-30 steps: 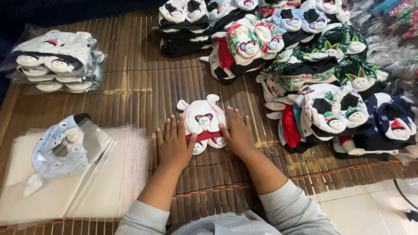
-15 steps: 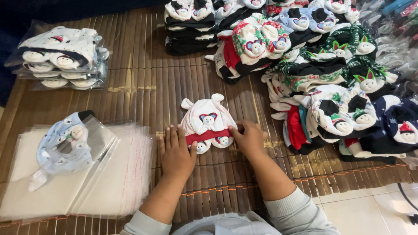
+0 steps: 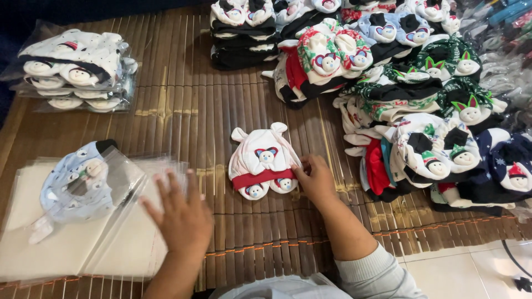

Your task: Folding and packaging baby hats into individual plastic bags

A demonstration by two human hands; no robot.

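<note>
A small white baby hat set with a red band and little snowman faces [image 3: 262,162] lies flat on the bamboo mat [image 3: 183,111]. My right hand [image 3: 316,178] rests at its right edge, fingertips touching it. My left hand [image 3: 180,213], fingers spread and blurred, hovers over the mat beside a stack of clear plastic bags [image 3: 83,232]. A pale blue hat set [image 3: 77,180] sits partly inside the top bag.
Bagged white hat sets [image 3: 75,66] are stacked at the far left. Piles of loose hat sets in many colours [image 3: 421,111] fill the right and back. White floor tiles [image 3: 471,271] show past the mat's near edge.
My left hand has left the white hat set and swung left toward the plastic bags. My right hand stays at the set's right edge.
</note>
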